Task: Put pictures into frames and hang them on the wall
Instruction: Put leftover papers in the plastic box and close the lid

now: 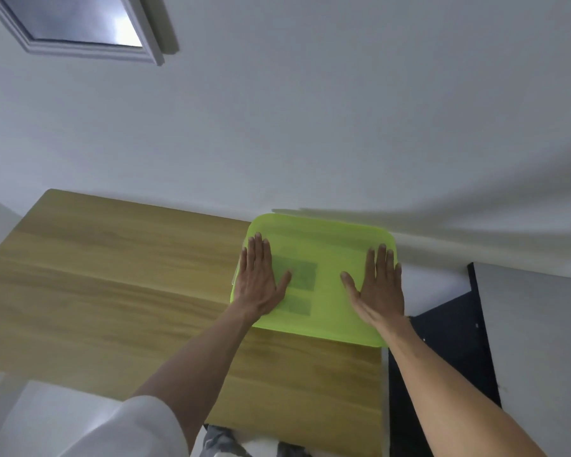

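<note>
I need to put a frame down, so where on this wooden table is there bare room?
The wooden table is bare from its left edge to the green lid, and in front of the lid down to the near edge. The far right corner is crowded: the lid overhangs the right edge, with the left hand and right hand flat on it.

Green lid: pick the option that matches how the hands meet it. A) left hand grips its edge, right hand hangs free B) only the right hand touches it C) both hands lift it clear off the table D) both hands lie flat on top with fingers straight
D: the left hand and the right hand both lie flat, fingers straight, on the green lid over the wooden table.
</note>
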A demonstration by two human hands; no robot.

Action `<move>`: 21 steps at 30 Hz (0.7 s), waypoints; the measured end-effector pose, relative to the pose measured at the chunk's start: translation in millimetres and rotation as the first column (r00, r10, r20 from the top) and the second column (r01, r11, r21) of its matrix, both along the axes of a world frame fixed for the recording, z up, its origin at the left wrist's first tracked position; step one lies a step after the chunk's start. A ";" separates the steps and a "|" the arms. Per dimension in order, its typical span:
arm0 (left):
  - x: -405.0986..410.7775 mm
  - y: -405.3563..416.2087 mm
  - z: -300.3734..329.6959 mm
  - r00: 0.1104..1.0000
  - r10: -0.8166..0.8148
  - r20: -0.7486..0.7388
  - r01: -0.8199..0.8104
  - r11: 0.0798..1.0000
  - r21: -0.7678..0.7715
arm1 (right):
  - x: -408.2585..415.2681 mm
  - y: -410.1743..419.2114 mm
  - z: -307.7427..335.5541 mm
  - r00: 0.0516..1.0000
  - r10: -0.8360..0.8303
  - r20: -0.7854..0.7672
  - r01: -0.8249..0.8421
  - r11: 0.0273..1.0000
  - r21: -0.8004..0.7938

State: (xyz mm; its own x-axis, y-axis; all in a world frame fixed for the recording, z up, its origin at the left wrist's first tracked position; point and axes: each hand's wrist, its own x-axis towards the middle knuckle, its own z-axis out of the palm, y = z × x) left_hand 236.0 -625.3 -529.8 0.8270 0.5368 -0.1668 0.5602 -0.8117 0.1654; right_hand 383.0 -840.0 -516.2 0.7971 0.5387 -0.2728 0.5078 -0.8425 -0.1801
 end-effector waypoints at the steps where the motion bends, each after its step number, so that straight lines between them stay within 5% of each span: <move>1: 0.3 -0.3 -1.4 1.000 -0.003 0.001 0.003 1.000 0.000 | 0.0 -0.1 -2.7 1.000 -0.004 0.031 0.004 1.000 0.005; 21: 7.3 7.2 -4.2 0.999 -0.027 -0.019 0.027 1.000 -0.009 | -1.7 5.5 -10.5 0.997 -0.040 0.065 0.042 0.999 -0.028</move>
